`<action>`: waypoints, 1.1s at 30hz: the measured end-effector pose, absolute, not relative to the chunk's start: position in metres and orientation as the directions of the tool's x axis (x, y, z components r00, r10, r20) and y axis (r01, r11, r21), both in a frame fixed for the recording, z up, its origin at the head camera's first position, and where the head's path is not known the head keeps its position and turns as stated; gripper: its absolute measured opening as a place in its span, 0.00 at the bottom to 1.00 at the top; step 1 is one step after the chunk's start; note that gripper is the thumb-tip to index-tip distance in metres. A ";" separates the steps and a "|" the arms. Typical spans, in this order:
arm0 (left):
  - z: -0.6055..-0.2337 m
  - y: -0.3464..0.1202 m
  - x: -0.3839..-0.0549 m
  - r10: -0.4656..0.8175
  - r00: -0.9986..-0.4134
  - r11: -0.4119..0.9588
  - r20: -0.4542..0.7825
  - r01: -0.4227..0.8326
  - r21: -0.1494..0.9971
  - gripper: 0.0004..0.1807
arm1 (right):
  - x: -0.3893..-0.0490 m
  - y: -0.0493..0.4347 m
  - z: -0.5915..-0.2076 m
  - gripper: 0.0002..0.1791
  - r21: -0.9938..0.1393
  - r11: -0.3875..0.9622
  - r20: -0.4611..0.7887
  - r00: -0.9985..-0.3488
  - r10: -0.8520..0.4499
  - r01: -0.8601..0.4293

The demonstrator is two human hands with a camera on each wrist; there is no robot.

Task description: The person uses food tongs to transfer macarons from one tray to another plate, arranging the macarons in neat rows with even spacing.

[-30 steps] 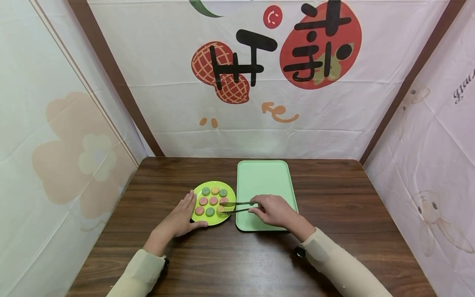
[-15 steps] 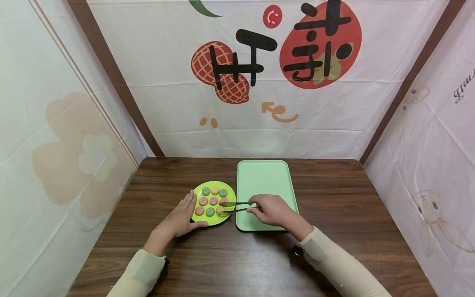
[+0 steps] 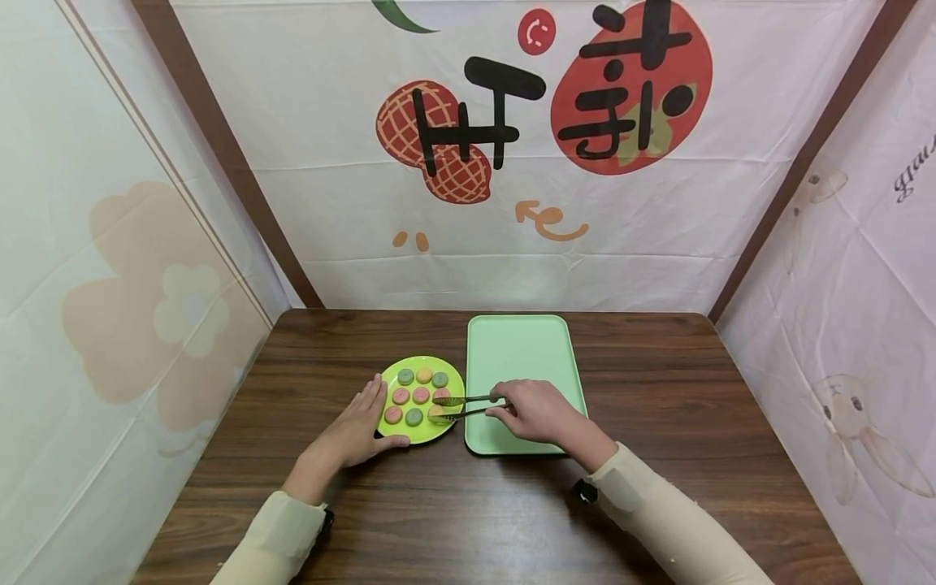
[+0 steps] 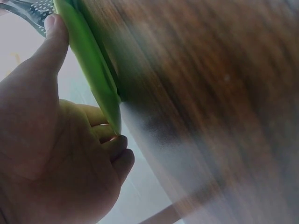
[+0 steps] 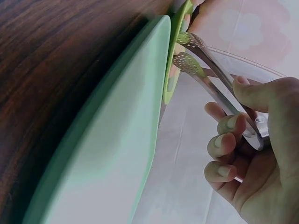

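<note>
My left hand rests against the left edge of a lime-green round plate, fingers extended along the rim and thumb at its near side. Several macarons sit on the plate in rows: pink ones, green ones and yellow ones. My right hand holds metal tongs over the plate's right side. Their perforated tips stand apart around the near-right yellow macaron, the upper tip overlapping a pink macaron. In the right wrist view, the tongs lie between thumb and fingers; contact is unclear.
A pale green rectangular tray lies right of the plate, beneath my right hand. Both stand on a dark wooden table. Printed cloth walls enclose the back and sides.
The right hand and tongs have shifted very slightly left and away from me, the tips staying near the same yellow macaron. The left hand and plate look unchanged.
</note>
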State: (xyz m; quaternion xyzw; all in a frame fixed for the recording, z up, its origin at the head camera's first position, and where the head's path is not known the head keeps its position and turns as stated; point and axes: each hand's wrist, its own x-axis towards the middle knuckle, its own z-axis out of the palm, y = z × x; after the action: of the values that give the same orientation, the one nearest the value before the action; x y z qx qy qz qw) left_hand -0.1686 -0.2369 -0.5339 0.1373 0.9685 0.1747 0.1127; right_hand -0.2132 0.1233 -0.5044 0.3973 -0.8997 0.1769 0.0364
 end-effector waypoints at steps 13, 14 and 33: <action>-0.535 -0.237 -0.170 0.305 -0.937 0.903 -0.172 0.227 0.365 0.67 | -0.211 0.124 -0.502 0.17 -0.288 0.630 0.206 -0.689 -0.695 -0.721; -0.535 -0.237 -0.170 0.304 -0.937 0.903 -0.174 0.226 0.366 0.67 | -0.211 0.125 -0.502 0.17 -0.291 0.632 0.203 -0.692 -0.693 -0.719; -0.536 -0.237 -0.169 0.302 -0.938 0.902 -0.168 0.224 0.370 0.66 | -0.202 0.156 -0.515 0.15 -0.488 0.588 0.271 -0.752 -0.601 -0.645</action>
State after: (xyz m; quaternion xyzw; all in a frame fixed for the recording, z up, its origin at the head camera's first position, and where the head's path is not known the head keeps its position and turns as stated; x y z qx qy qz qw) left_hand -0.1691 -0.2369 -0.5362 0.1357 0.9687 0.1754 0.1112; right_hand -0.2022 0.1559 -0.5147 0.3500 -0.8902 0.2891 0.0386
